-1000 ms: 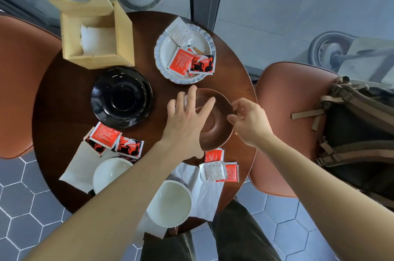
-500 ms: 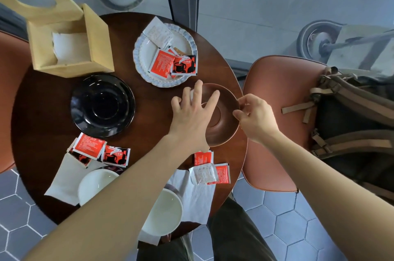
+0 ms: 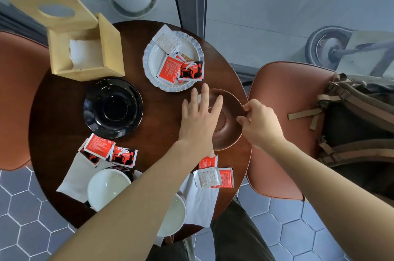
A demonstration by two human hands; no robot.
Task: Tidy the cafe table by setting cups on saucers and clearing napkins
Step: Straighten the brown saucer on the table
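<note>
A round dark wooden table (image 3: 64,98) stands on a grey tiled floor, with orange chairs at its sides. The brown saucer (image 3: 231,111) sits near the right edge. Left of it lies a black saucer (image 3: 113,109). Just behind it is a white plate (image 3: 149,56) with sugar packets. Two white cups (image 3: 106,188) stand in front of it on napkins (image 3: 72,177). The left hand (image 3: 200,117) lies flat over the brown saucer, fingers straight and spread. The right hand (image 3: 260,122) pinches its right rim.
</note>
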